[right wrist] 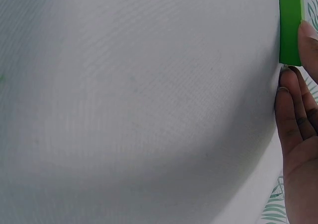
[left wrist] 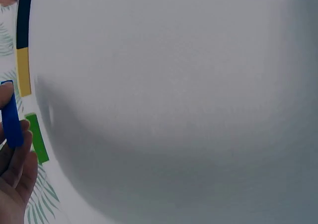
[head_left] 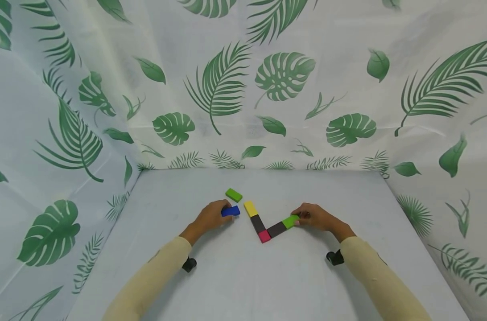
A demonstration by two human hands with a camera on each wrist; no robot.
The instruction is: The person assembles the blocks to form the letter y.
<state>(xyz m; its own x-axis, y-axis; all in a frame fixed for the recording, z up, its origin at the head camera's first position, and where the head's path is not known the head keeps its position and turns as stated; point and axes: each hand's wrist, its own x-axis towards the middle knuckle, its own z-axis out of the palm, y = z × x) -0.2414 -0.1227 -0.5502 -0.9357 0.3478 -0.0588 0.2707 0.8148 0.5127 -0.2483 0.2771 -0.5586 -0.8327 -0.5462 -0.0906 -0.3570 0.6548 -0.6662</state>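
Note:
My left hand (head_left: 209, 217) pinches a blue block (head_left: 233, 211) between thumb and fingers, just left of a V-shaped row of flat blocks. The V's left arm has a yellow block (head_left: 250, 208) at its far end and a black block (head_left: 257, 224) below it. At the corner lies a red block (head_left: 264, 236). Up the right arm come another black block (head_left: 277, 229) and a green block (head_left: 289, 221). My right hand (head_left: 316, 217) grips that green block's outer end, thumb along its side in the right wrist view.
A second green block (head_left: 233, 195) lies loose beyond the left hand. The blocks rest on a pale tabletop (head_left: 259, 281). Leaf-printed curtains (head_left: 235, 89) stand behind and on both sides. Small black devices (head_left: 189, 265) sit at both wrists.

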